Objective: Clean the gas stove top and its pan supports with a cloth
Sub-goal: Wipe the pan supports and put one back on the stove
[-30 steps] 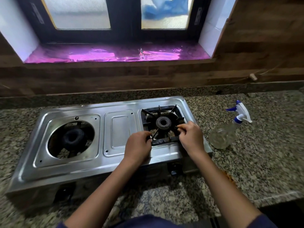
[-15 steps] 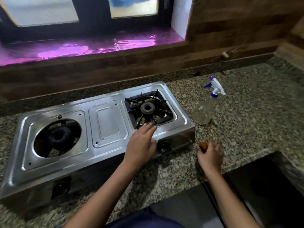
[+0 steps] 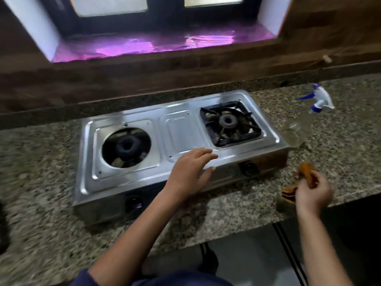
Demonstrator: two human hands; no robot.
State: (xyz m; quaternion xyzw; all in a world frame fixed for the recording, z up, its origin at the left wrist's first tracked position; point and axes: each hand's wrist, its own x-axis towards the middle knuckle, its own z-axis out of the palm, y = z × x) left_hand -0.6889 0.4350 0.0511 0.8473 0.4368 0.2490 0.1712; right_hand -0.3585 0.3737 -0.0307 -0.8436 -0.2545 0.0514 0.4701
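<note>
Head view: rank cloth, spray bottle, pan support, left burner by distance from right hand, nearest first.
1. cloth, held in the right hand
2. spray bottle, on the counter beyond it
3. pan support, right side of the stove
4. left burner, stove's far left

Speckled granite countertop [image 3: 41, 228]: carries a steel two-burner gas stove [image 3: 181, 129] at centre and, just beside its right end, a clear spray bottle [image 3: 296, 129] with blue-white trigger.

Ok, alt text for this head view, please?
A person's left hand rests open on the front of a two-burner stainless steel gas stove while the right hand grips an orange-brown cloth; a clear spray bottle stands beside the stove.
</note>
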